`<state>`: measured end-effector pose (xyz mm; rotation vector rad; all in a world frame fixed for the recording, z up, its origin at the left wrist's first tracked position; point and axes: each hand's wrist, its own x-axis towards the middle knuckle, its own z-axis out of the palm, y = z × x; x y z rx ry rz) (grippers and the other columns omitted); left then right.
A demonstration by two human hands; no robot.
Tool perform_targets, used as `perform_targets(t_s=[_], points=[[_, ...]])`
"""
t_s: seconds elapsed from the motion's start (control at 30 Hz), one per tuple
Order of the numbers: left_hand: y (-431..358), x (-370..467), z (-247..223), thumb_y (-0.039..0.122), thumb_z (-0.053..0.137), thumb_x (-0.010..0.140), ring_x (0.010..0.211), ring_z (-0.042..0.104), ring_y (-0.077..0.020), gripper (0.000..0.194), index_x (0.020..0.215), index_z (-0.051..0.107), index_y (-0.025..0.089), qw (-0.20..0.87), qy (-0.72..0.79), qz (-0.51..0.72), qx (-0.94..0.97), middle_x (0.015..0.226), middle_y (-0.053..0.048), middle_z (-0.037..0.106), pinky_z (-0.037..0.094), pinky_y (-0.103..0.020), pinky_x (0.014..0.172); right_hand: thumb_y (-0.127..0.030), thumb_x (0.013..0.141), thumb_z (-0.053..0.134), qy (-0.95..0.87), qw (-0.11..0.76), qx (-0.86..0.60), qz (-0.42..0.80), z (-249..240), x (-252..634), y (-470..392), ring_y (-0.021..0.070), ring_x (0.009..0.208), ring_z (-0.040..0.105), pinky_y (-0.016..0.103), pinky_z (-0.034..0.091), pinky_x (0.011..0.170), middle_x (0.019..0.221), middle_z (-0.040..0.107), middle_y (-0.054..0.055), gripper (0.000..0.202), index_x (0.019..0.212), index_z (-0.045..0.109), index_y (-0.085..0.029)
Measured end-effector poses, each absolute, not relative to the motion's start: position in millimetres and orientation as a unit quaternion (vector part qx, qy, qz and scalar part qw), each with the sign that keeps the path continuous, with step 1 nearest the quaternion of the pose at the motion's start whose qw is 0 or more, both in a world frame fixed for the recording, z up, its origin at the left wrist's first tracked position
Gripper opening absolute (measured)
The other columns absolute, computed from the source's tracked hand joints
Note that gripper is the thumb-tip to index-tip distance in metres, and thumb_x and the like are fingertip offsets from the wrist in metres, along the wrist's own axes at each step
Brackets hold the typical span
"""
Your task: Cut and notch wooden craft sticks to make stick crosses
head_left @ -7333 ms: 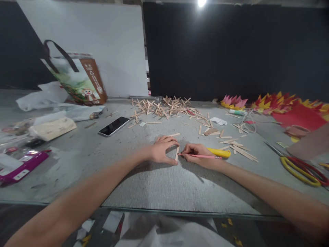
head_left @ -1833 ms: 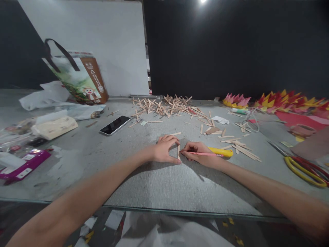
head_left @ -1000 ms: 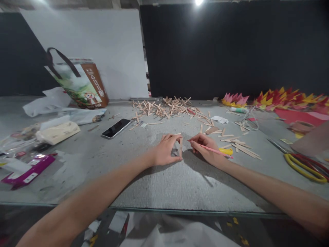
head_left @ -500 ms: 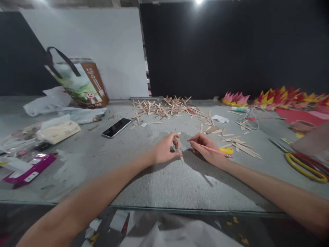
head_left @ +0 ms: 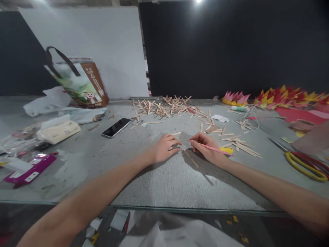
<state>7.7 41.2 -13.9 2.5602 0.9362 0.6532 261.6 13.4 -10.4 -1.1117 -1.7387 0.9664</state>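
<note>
My right hand [head_left: 204, 147] grips a pink pencil [head_left: 213, 148], its tip pointing left toward my other hand. Low over the tabletop, my left hand [head_left: 167, 147] has its fingers loosely bent and apart, with no stick seen between them. One wooden craft stick [head_left: 191, 159] lies slanted on the table between my hands. Just beyond my left fingers is another stick [head_left: 176, 133], partly covered by the hand. A yellow object [head_left: 226, 150] shows behind the pencil, beside my right wrist.
Craft sticks are heaped [head_left: 167, 107] at the back, with loose sticks [head_left: 244, 145] at right. Yellow-handled scissors [head_left: 305, 166] lie far right, before red and yellow paper shapes [head_left: 282, 97]. At left are a phone [head_left: 116, 128], a carrier bag [head_left: 82, 84] and a purple packet [head_left: 31, 169].
The craft stick that was upright in my left fingers is out of them; one now lies slanted between my hands. My left fingers have lowered. My right hand has barely moved.
</note>
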Motion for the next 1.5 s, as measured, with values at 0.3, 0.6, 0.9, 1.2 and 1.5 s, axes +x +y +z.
perform_targets(t_s=[0.3,0.6,0.9,1.2,1.5], points=[[26,22,-12,0.037,0.062,0.104,0.123,0.054,-0.0272,0.023,0.120,0.077,0.028,0.125,0.310,0.175,0.926,0.115,-0.007,0.066,0.033,-0.045,0.109,-0.051,0.099,0.066,-0.687,0.446,-0.424,0.387,-12,264,17,0.0122,0.051,0.055,0.026,0.038,0.049,0.069,0.061,-0.004,0.031,0.104,0.063,-0.021],[32,18,-1,0.026,0.082,0.089,0.118,0.059,-0.0278,0.010,0.088,0.076,0.019,0.180,0.394,0.179,0.883,0.107,-0.006,0.072,0.033,-0.045,0.105,-0.039,0.108,0.054,-0.884,0.285,-0.345,0.132,-14,281,29,0.0271,0.104,0.070,0.041,0.057,0.090,0.114,0.075,0.011,0.029,0.127,0.067,-0.022],[37,12,0,0.024,0.083,0.085,0.106,0.062,-0.0254,0.006,0.081,0.079,0.021,0.219,0.432,0.179,0.856,0.097,-0.005,0.075,0.041,-0.040,0.098,-0.031,0.108,0.048,-0.938,0.102,-0.331,0.019,20,328,41,0.0324,0.128,0.061,0.053,0.052,0.108,0.137,0.066,0.015,0.044,0.151,0.056,-0.026],[43,8,-3,0.030,0.085,0.081,0.102,0.064,-0.0264,0.007,0.077,0.081,0.025,0.234,0.409,0.209,0.857,0.091,-0.003,0.076,0.043,-0.038,0.095,-0.046,0.106,0.050,-0.903,0.035,-0.413,0.113,25,383,32,0.0359,0.127,0.062,0.055,0.048,0.111,0.130,0.067,0.019,0.037,0.123,0.069,-0.019],[44,5,-9,0.032,0.082,0.083,0.098,0.065,-0.0231,0.008,0.084,0.081,0.024,0.247,0.378,0.226,0.863,0.092,-0.003,0.073,0.046,-0.035,0.092,-0.049,0.111,0.040,-0.892,0.042,-0.432,0.125,51,354,17,0.0284,0.095,0.074,0.036,0.049,0.078,0.118,0.077,0.011,0.040,0.136,0.065,-0.029]])
